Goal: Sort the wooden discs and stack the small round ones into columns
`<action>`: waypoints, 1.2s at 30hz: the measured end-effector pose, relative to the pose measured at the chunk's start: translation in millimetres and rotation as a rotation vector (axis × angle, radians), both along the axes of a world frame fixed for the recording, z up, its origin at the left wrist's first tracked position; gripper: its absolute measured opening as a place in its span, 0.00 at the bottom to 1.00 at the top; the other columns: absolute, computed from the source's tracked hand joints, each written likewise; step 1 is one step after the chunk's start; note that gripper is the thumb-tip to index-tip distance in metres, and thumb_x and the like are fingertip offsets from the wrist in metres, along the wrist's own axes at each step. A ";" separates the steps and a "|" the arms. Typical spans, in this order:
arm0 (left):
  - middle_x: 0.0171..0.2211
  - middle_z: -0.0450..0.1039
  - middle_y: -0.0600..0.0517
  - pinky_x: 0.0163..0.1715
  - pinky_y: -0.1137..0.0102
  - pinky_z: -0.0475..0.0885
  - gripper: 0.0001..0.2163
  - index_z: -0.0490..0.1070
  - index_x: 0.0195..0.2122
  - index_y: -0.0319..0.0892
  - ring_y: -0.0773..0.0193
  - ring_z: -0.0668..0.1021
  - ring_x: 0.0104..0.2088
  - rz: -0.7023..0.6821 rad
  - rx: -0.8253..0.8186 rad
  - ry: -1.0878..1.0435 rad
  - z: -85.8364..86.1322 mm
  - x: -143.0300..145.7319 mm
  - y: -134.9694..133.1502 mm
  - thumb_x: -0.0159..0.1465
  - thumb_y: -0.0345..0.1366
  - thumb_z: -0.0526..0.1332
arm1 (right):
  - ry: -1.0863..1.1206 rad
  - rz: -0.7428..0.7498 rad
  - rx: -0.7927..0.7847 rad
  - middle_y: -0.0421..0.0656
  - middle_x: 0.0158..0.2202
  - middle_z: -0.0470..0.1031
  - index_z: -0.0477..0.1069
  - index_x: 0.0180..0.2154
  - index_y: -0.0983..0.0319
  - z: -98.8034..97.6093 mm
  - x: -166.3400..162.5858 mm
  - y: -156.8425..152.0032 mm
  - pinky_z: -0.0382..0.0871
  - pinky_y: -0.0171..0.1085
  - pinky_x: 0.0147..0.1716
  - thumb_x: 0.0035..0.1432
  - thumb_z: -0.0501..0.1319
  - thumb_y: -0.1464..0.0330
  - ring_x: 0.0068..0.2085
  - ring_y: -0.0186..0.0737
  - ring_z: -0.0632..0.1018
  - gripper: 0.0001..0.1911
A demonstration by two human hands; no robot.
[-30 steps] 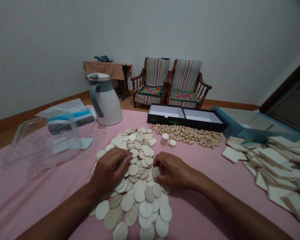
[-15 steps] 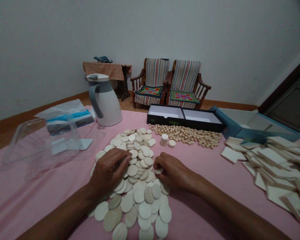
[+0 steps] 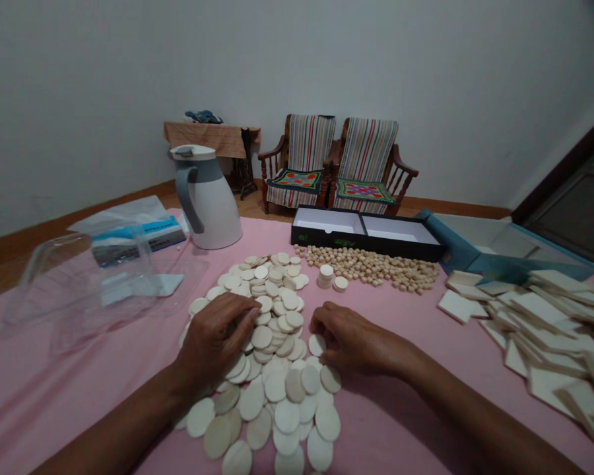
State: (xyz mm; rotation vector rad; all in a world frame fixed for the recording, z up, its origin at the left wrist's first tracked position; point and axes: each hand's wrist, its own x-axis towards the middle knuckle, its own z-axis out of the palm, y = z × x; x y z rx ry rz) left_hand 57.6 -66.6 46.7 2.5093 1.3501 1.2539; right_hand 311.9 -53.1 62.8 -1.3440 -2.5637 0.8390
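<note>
Both forearms reach in from the near edge and meet over a heap of pale discs (image 3: pixel 270 343) spread on the pink bench (image 3: pixel 400 422). The left hand (image 3: pixel 218 340) lies palm down on the left of the heap, fingers loosely curled and fingertips pressed among the discs; whether it grips any of them cannot be told. The right hand (image 3: pixel 349 340) rests at the heap's right edge, fingers bent inward, with its thumb and forefinger pinched on a single disc (image 3: pixel 317 344) at the fringe of the pile.

The discs are flat, thin, cream-white, round to oval, and overlap like scales. Those nearest are larger, those at the far end smaller.

Beyond the heap stands a short stack (image 3: pixel 327 276) of small discs with one more lying beside it, then a band of small tan pellets (image 3: pixel 376 267) in front of a black tray (image 3: pixel 366 232). A white jug (image 3: pixel 208 196) stands to the far left, a clear plastic box (image 3: pixel 79 284) lies on the left, and pale square tiles (image 3: pixel 539 323) are piled on the right.
</note>
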 end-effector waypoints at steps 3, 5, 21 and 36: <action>0.30 0.75 0.50 0.33 0.70 0.70 0.06 0.72 0.35 0.40 0.64 0.76 0.32 -0.002 0.001 0.001 0.1 -0.1 0.1 0.65 0.33 0.56 | -0.020 -0.009 0.042 0.43 0.36 0.67 0.66 0.37 0.62 -3.2 -2.2 -0.3 0.56 0.34 0.31 0.47 0.60 0.74 0.35 0.37 0.68 0.12; 0.31 0.75 0.49 0.33 0.70 0.70 0.06 0.72 0.35 0.40 0.64 0.76 0.32 0.001 -0.010 0.000 0.1 -0.1 -0.1 0.65 0.33 0.56 | -0.059 -0.035 0.102 0.43 0.36 0.66 0.66 0.35 0.62 -6.2 -3.3 1.0 0.55 0.34 0.30 0.50 0.57 0.75 0.33 0.36 0.67 0.08; 0.30 0.75 0.51 0.33 0.71 0.69 0.05 0.72 0.35 0.40 0.65 0.76 0.32 0.005 0.003 -0.004 -1.9 -0.6 0.5 0.64 0.32 0.57 | 0.050 -0.205 0.341 0.44 0.34 0.69 0.67 0.35 0.62 0.1 21.1 29.0 0.59 0.35 0.32 0.51 0.58 0.72 0.34 0.38 0.69 0.07; 0.31 0.74 0.51 0.35 0.71 0.69 0.05 0.72 0.36 0.39 0.65 0.76 0.33 -0.016 0.011 -0.004 -2.0 -0.6 0.3 0.64 0.31 0.57 | 0.106 -0.404 0.487 0.47 0.37 0.72 0.72 0.40 0.62 -24.6 39.7 61.3 0.61 0.37 0.37 0.56 0.57 0.68 0.40 0.42 0.71 0.10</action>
